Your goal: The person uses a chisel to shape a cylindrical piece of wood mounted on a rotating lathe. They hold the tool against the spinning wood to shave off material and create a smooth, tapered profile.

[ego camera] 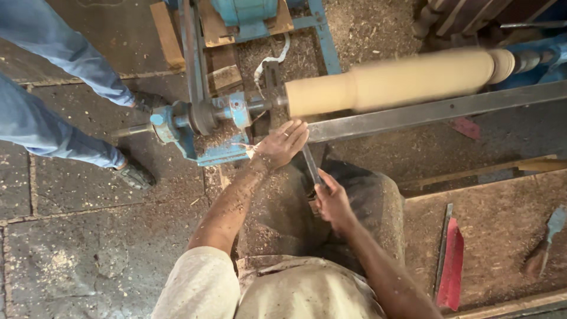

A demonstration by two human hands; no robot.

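Observation:
A pale wooden cylinder point(401, 80) spins blurred on a blue lathe point(195, 127), stretching from centre to upper right. A long steel tool rest bar point(425, 112) runs just below it. My left hand point(282, 143) lies flat over the blade of a dark metal chisel point(311, 168), pressing it on the bar near the left end of the wood. My right hand point(332, 201) grips the chisel's handle lower down, close to my body. Both forearms are speckled with sawdust.
Another person's legs in blue jeans and dark shoes point(137, 174) stand at the left on the stone floor. A wooden bench point(502, 218) at the right holds a red-handled tool point(452, 263) and another chisel point(546, 239). Sawdust covers the floor under the lathe.

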